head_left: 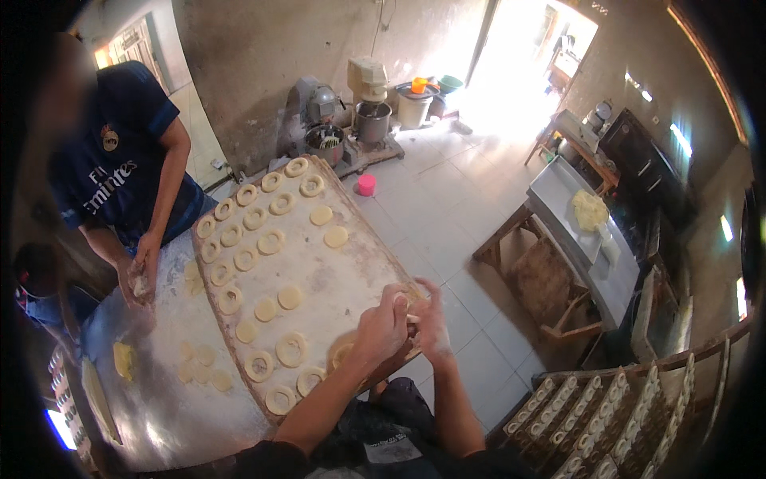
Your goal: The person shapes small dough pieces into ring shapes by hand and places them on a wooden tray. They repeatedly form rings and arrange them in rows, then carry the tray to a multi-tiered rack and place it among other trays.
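Both my hands are close together above the right edge of a floured wooden board (pixel 343 263). My left hand (pixel 383 326) and my right hand (pixel 432 323) close round a piece of pale dough (pixel 412 318), mostly hidden by the fingers. Rows of dough rings (pixel 282 203) lie along the board's left side. Flat dough discs (pixel 336 236) sit among them, some at the far right and some nearer the middle. One ring (pixel 341 354) is partly covered by my left forearm.
A metal table (pixel 167 407) carries the board, with yellow dough (pixel 124 361) on it. Across it, a co-worker's hands (pixel 142 275) hold dough. Mixers (pixel 372 112) stand by the far wall. At right are a metal-topped table (pixel 550 191) and a rack of dough rings (pixel 570 431).
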`<move>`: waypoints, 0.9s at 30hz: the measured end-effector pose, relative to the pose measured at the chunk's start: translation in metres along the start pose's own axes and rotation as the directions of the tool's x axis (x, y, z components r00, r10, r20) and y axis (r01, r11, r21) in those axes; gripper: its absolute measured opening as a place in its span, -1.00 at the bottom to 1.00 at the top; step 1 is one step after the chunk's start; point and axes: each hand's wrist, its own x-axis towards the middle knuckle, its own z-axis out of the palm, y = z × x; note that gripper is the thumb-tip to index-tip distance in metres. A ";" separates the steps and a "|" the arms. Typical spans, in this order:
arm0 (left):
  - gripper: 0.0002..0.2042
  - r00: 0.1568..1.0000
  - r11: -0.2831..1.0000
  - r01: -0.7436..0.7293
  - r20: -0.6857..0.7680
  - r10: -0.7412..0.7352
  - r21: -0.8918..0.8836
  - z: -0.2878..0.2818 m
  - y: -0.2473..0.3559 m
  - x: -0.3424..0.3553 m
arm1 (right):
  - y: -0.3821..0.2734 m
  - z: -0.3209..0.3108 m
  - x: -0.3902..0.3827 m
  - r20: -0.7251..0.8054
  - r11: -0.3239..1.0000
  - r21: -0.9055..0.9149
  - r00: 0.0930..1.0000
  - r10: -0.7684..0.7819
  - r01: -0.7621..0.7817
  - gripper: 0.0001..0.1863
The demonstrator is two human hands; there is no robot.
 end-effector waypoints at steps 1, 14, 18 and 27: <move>-0.68 0.998 0.999 0.049 0.034 -0.050 0.008 0.006 0.000 0.003 | 0.000 -0.007 0.002 0.068 0.958 -0.282 0.997 -0.024 0.043 -0.43; -0.45 0.967 0.845 0.180 0.066 -0.246 0.503 0.028 -0.023 0.051 | 0.001 -0.078 0.040 -0.263 0.422 -0.865 0.962 0.076 -0.270 -0.21; -0.33 0.964 0.840 0.057 0.188 -0.186 0.539 0.021 -0.033 0.036 | 0.003 -0.070 0.035 -0.119 0.407 -0.887 0.960 0.255 -0.219 -0.22; -0.22 0.979 0.864 0.080 0.123 -0.161 0.498 -0.011 -0.045 0.004 | 0.006 -0.041 -0.001 0.114 0.120 -0.985 0.988 -0.104 0.127 -0.46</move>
